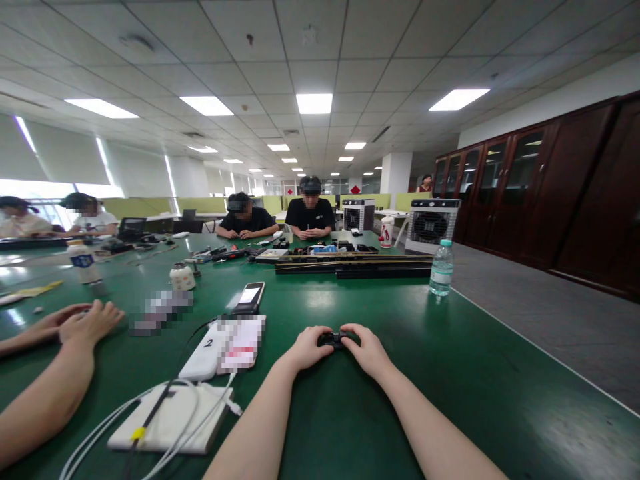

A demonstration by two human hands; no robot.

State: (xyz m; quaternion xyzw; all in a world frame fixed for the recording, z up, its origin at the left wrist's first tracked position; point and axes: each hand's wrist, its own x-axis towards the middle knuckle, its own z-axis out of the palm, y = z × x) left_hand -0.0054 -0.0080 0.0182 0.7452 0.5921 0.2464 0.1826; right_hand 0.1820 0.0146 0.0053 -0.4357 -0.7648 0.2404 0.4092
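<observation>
I pinched a small black part (334, 339) between my left hand (309, 348) and right hand (369, 349), both closed on its ends and resting on the green table (450, 373) for steadiness, right of the white power bank (207, 352).

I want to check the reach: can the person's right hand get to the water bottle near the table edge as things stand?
Probably yes: only bare green table lies between the right hand and the water bottle, though both hands hold a small black part.

Glossy green table (450, 373); clear plastic bottle (442, 268); dark polished wood cabinets (525, 193).
</observation>
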